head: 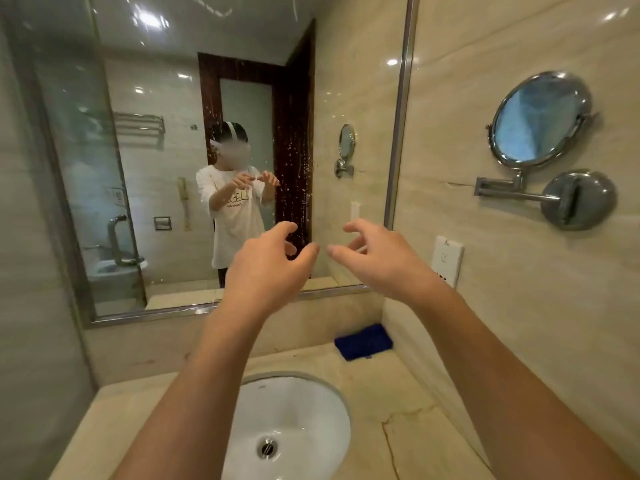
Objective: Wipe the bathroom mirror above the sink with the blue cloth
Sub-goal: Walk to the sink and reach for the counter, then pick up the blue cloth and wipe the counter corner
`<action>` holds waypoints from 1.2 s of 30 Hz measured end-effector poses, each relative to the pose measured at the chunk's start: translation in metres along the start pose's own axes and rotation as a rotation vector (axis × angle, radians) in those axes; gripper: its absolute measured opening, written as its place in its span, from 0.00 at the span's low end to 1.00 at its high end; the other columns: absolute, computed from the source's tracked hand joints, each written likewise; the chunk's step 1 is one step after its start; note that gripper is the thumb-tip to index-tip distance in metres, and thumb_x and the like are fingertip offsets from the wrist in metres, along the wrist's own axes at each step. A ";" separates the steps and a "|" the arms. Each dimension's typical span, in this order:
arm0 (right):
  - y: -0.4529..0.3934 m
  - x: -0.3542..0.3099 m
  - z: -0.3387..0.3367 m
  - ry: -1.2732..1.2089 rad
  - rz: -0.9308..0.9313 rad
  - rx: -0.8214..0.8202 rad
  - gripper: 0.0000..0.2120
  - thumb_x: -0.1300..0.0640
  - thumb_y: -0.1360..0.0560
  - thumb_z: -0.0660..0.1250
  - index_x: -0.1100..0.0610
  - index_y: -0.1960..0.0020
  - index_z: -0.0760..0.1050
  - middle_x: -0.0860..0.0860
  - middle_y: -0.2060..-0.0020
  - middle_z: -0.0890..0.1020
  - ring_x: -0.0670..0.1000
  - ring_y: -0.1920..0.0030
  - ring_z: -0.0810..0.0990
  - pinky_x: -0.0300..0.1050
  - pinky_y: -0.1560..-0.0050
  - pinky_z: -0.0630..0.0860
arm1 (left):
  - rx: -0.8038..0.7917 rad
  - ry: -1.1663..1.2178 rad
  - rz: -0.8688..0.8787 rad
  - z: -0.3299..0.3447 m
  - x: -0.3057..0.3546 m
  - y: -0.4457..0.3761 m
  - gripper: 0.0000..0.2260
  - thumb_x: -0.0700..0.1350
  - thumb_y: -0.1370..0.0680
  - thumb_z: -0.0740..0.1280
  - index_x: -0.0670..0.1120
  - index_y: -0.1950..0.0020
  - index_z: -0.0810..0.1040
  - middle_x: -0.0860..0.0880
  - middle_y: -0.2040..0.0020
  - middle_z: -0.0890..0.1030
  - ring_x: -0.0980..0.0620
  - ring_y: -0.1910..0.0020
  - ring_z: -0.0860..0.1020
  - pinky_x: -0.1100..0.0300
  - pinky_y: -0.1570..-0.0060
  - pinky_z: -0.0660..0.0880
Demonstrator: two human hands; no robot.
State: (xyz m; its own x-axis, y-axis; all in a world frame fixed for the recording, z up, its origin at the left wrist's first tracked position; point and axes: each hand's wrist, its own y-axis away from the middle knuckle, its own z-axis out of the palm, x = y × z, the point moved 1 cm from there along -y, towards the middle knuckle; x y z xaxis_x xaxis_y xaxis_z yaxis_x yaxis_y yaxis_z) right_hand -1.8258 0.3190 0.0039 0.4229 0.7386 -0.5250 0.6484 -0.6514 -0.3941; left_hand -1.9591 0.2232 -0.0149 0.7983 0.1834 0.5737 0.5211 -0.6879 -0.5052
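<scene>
Both hands up near mirror (242, 98), left hand (266, 261) & right hand (381, 258) w/ fingers loosely curled, apart, holding nothing. Blue cloth (363, 341) folded on far right of counter (398, 427), behind sink (311, 403), untouched. Risk: bare fingertips smearing droplets on glass if touched w/o cloth; long reach over basin could snag cloth off counter edge.

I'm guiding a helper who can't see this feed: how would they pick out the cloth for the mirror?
Start at the white sink set in the beige counter. Look past it to the back right corner, below the big mirror's lower right edge. The cloth lies folded there against the wall, the only dark blue thing on the counter.
</scene>
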 end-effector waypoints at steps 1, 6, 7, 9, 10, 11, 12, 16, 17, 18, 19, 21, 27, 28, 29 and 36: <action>-0.004 0.010 0.006 0.005 0.017 -0.010 0.28 0.41 0.22 0.63 0.50 0.26 0.63 0.49 0.41 0.77 0.49 0.43 0.76 0.52 0.41 0.77 | 0.004 0.031 -0.017 0.015 -0.007 -0.004 0.26 0.61 0.23 0.63 0.53 0.27 0.68 0.53 0.43 0.81 0.51 0.45 0.79 0.48 0.44 0.77; -0.036 0.082 0.037 0.011 0.165 -0.049 0.27 0.42 0.23 0.63 0.51 0.28 0.65 0.49 0.41 0.77 0.50 0.43 0.76 0.49 0.42 0.76 | -0.135 0.093 -0.090 0.105 -0.038 -0.031 0.25 0.58 0.22 0.64 0.51 0.26 0.67 0.53 0.47 0.81 0.50 0.46 0.79 0.48 0.45 0.78; -0.045 0.100 0.045 0.010 0.193 -0.052 0.26 0.43 0.22 0.64 0.52 0.28 0.66 0.49 0.43 0.78 0.50 0.44 0.76 0.48 0.43 0.76 | -0.170 0.098 -0.102 0.124 -0.044 -0.040 0.25 0.57 0.21 0.64 0.51 0.26 0.68 0.53 0.48 0.81 0.51 0.46 0.79 0.48 0.45 0.78; -0.063 0.139 0.064 -0.013 0.248 -0.066 0.24 0.44 0.22 0.63 0.53 0.29 0.68 0.50 0.42 0.78 0.51 0.44 0.77 0.49 0.43 0.76 | -0.226 0.115 -0.136 0.165 -0.057 -0.057 0.24 0.56 0.21 0.65 0.50 0.26 0.68 0.53 0.51 0.80 0.52 0.49 0.79 0.49 0.45 0.78; -0.073 0.161 0.076 -0.029 0.280 -0.084 0.23 0.44 0.22 0.63 0.52 0.30 0.68 0.51 0.40 0.78 0.51 0.42 0.77 0.49 0.42 0.75 | -0.256 0.127 -0.156 0.186 -0.064 -0.067 0.24 0.55 0.21 0.65 0.50 0.26 0.68 0.54 0.53 0.79 0.52 0.50 0.79 0.51 0.46 0.78; -0.084 0.184 0.088 -0.040 0.316 -0.109 0.23 0.44 0.22 0.63 0.52 0.30 0.68 0.51 0.39 0.77 0.52 0.42 0.76 0.48 0.43 0.75 | -0.291 0.141 -0.181 0.209 -0.072 -0.077 0.24 0.54 0.21 0.65 0.49 0.26 0.68 0.53 0.54 0.78 0.52 0.50 0.79 0.51 0.46 0.78; -0.095 0.207 0.101 -0.044 0.355 -0.136 0.24 0.44 0.22 0.63 0.52 0.29 0.67 0.51 0.38 0.76 0.52 0.41 0.76 0.47 0.44 0.74 | -0.326 0.155 -0.213 0.232 -0.079 -0.087 0.24 0.53 0.20 0.65 0.48 0.26 0.68 0.52 0.54 0.78 0.51 0.50 0.79 0.50 0.45 0.78; -0.141 0.303 0.156 -0.006 0.499 -0.203 0.25 0.44 0.23 0.63 0.54 0.30 0.68 0.52 0.40 0.77 0.53 0.42 0.77 0.47 0.45 0.75 | -0.433 0.181 -0.382 0.326 -0.117 -0.121 0.24 0.51 0.20 0.65 0.44 0.27 0.69 0.47 0.49 0.81 0.46 0.44 0.79 0.52 0.43 0.76; -0.151 0.326 0.169 0.000 0.532 -0.212 0.24 0.44 0.23 0.63 0.56 0.31 0.70 0.52 0.42 0.78 0.53 0.44 0.77 0.49 0.45 0.76 | -0.443 0.167 -0.418 0.349 -0.128 -0.128 0.23 0.51 0.21 0.66 0.44 0.28 0.70 0.45 0.46 0.82 0.45 0.43 0.79 0.54 0.44 0.76; -0.161 0.347 0.183 0.001 0.561 -0.222 0.23 0.45 0.23 0.64 0.57 0.33 0.71 0.53 0.44 0.79 0.54 0.45 0.78 0.50 0.44 0.76 | -0.452 0.148 -0.445 0.372 -0.140 -0.134 0.22 0.51 0.21 0.66 0.44 0.30 0.72 0.44 0.45 0.82 0.44 0.43 0.79 0.56 0.47 0.75; -0.170 0.367 0.197 -0.004 0.586 -0.231 0.22 0.47 0.23 0.64 0.58 0.35 0.71 0.54 0.44 0.78 0.55 0.44 0.78 0.52 0.43 0.76 | -0.464 0.129 -0.469 0.394 -0.152 -0.140 0.19 0.52 0.22 0.66 0.44 0.33 0.74 0.44 0.44 0.83 0.44 0.44 0.79 0.56 0.49 0.73; -0.186 0.405 0.225 -0.006 0.624 -0.254 0.21 0.49 0.22 0.64 0.60 0.35 0.70 0.56 0.39 0.77 0.57 0.40 0.76 0.53 0.40 0.74 | -0.508 0.113 -0.526 0.435 -0.173 -0.146 0.18 0.52 0.22 0.65 0.44 0.35 0.74 0.44 0.43 0.82 0.43 0.43 0.78 0.55 0.47 0.74; -0.209 0.501 0.307 0.096 0.680 -0.376 0.29 0.48 0.22 0.64 0.63 0.28 0.63 0.61 0.30 0.68 0.60 0.30 0.68 0.51 0.33 0.68 | -0.566 0.243 -0.711 0.536 -0.217 -0.146 0.23 0.49 0.22 0.67 0.40 0.29 0.70 0.46 0.35 0.74 0.43 0.35 0.73 0.54 0.38 0.70; -0.210 0.511 0.320 0.145 0.679 -0.410 0.28 0.48 0.22 0.64 0.62 0.29 0.64 0.61 0.30 0.68 0.61 0.31 0.67 0.51 0.34 0.68 | -0.550 0.266 -0.746 0.549 -0.223 -0.146 0.23 0.50 0.23 0.67 0.40 0.31 0.72 0.47 0.37 0.74 0.42 0.36 0.74 0.54 0.38 0.70; -0.209 0.519 0.330 0.187 0.686 -0.434 0.27 0.47 0.22 0.63 0.61 0.30 0.64 0.61 0.30 0.67 0.61 0.30 0.66 0.52 0.34 0.68 | -0.512 0.293 -0.779 0.560 -0.228 -0.146 0.25 0.51 0.25 0.68 0.40 0.32 0.72 0.45 0.35 0.74 0.41 0.37 0.75 0.52 0.37 0.72; -0.227 0.542 0.371 0.260 0.810 -0.226 0.35 0.44 0.24 0.67 0.65 0.28 0.61 0.62 0.32 0.70 0.62 0.32 0.69 0.51 0.37 0.68 | -0.185 0.484 -1.156 0.596 -0.251 -0.146 0.25 0.47 0.26 0.73 0.39 0.34 0.70 0.42 0.38 0.77 0.44 0.42 0.77 0.52 0.44 0.76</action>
State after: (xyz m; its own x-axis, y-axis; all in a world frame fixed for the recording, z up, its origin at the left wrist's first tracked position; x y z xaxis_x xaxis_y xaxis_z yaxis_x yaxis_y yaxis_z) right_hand -1.9788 0.8024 -0.4716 0.9199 0.0985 -0.3797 0.1848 -0.9626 0.1981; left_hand -2.0553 0.6961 -0.4696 -0.3053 0.4933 0.8145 0.7575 -0.3925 0.5216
